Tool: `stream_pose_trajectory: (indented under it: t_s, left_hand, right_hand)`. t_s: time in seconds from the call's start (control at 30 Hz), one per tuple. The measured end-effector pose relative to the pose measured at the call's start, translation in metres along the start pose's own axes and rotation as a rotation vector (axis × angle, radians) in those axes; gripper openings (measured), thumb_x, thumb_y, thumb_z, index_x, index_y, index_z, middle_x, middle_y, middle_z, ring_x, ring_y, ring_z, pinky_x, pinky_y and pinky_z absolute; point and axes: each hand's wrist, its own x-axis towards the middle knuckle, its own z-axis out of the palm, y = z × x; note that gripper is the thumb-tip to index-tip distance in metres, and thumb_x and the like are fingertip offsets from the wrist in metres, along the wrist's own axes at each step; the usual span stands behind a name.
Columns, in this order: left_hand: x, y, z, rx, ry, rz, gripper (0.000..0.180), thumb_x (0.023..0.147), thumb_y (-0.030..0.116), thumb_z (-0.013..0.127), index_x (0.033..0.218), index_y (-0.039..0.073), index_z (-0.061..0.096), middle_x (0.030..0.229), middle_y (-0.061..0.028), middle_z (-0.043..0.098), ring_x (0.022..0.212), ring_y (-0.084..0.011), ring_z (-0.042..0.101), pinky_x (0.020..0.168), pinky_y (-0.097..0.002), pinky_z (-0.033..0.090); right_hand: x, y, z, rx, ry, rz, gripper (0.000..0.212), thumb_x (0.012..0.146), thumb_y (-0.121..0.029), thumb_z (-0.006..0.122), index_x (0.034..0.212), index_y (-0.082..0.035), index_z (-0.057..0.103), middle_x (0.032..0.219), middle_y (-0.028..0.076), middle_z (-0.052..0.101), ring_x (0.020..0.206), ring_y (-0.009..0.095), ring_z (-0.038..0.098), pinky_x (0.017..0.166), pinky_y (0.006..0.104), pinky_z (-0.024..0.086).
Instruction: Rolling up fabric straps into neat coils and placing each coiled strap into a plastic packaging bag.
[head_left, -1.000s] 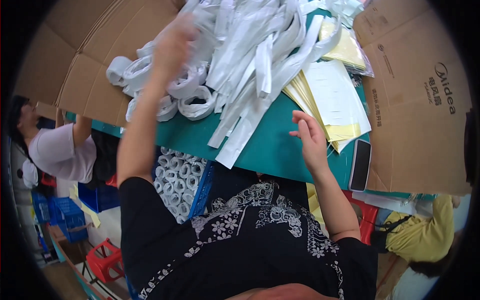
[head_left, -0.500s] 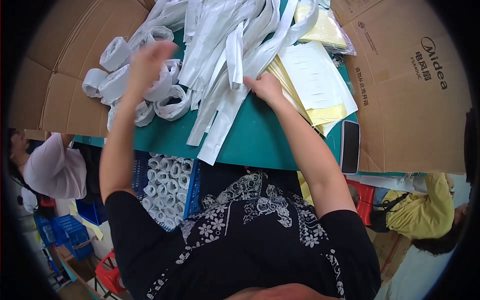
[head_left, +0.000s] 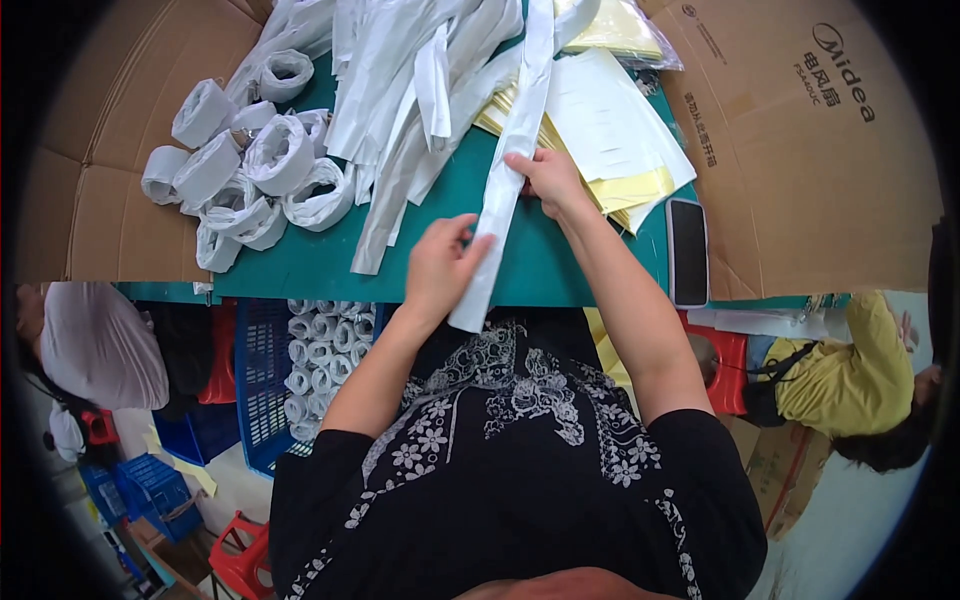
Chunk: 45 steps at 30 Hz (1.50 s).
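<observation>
A long white paper-wrapped strip point(head_left: 500, 205) slants across the table toward me, its near end hanging over the front edge. My right hand point(head_left: 552, 182) is closed on it, thumb on top and fingers at its right side. At the strip's lower left side is my left hand point(head_left: 438, 268), fingers loosely bent and apart from the thumb, whose tip meets the strip's edge. More white strips point(head_left: 400, 110) lie in a loose heap beyond. Rolled white coils point(head_left: 278, 155) are piled left of them.
Yellow and white sheets point(head_left: 615, 125) lie right of the strip, with a phone point(head_left: 687, 252) nearby. Cardboard walls point(head_left: 790, 160) flank the green table point(head_left: 370, 285). Below its edge, a blue basket point(head_left: 256, 390) holds many small white rolls. Other people sit at both sides.
My left hand has come from the coils down to the strip's near end. My right hand has drawn one strip out of the heap, to the right and nearer me.
</observation>
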Motion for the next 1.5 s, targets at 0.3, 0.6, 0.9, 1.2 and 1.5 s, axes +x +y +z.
stream_pose_trajectory:
  t_s: [0.3, 0.6, 0.9, 1.2, 1.5]
  left_hand:
    - [-0.118, -0.04, -0.022, 0.426, 0.071, 0.436, 0.026, 0.069, 0.008, 0.07, 0.094, 0.009, 0.066, 0.068, -0.0038, 0.051, 0.059, -0.0201, 0.051, 0.048, -0.0309, 0.04]
    - [-0.095, -0.041, 0.012, 0.561, 0.044, 0.321, 0.021, 0.076, 0.022, 0.067, 0.069, 0.006, 0.057, 0.049, -0.0058, 0.046, 0.043, -0.0239, 0.049, 0.043, -0.0337, 0.04]
    - [-0.086, -0.039, 0.004, 0.532, 0.151, 0.599, 0.016, 0.07, 0.015, 0.071, 0.066, 0.005, 0.058, 0.055, -0.005, 0.054, 0.05, -0.021, 0.055, 0.048, -0.0304, 0.043]
    - [-0.102, -0.049, -0.005, 0.405, 0.136, 0.595, 0.021, 0.066, 0.004, 0.072, 0.082, 0.002, 0.059, 0.071, -0.0091, 0.062, 0.062, -0.0235, 0.061, 0.055, -0.0312, 0.048]
    - [-0.102, -0.048, 0.003, 0.248, 0.183, 0.568, 0.021, 0.067, -0.002, 0.069, 0.084, 0.003, 0.059, 0.071, -0.0092, 0.062, 0.06, -0.0246, 0.061, 0.053, -0.0313, 0.047]
  right_hand:
    - [0.007, -0.001, -0.005, -0.08, 0.077, -0.024, 0.015, 0.081, -0.012, 0.066, 0.085, 0.002, 0.064, 0.077, 0.009, 0.065, 0.062, 0.015, 0.059, 0.058, 0.0275, 0.048]
    - [0.002, -0.001, 0.0, -0.026, 0.072, -0.031, 0.02, 0.084, -0.015, 0.063, 0.09, 0.004, 0.063, 0.083, 0.011, 0.065, 0.07, 0.019, 0.063, 0.064, 0.0311, 0.051]
    - [0.01, -0.01, 0.0, 0.069, 0.141, 0.122, 0.039, 0.096, -0.034, 0.039, 0.108, -0.001, 0.053, 0.096, 0.011, 0.063, 0.083, 0.023, 0.062, 0.076, 0.0379, 0.05]
    - [0.006, -0.014, 0.001, 0.066, 0.16, 0.127, 0.038, 0.096, -0.032, 0.039, 0.111, 0.0, 0.052, 0.099, 0.011, 0.062, 0.087, 0.022, 0.061, 0.079, 0.0359, 0.048]
    - [-0.018, -0.009, -0.002, -0.157, -0.107, 0.008, 0.026, 0.08, -0.008, 0.067, 0.103, 0.0, 0.058, 0.095, 0.009, 0.064, 0.087, 0.019, 0.06, 0.081, 0.0297, 0.047]
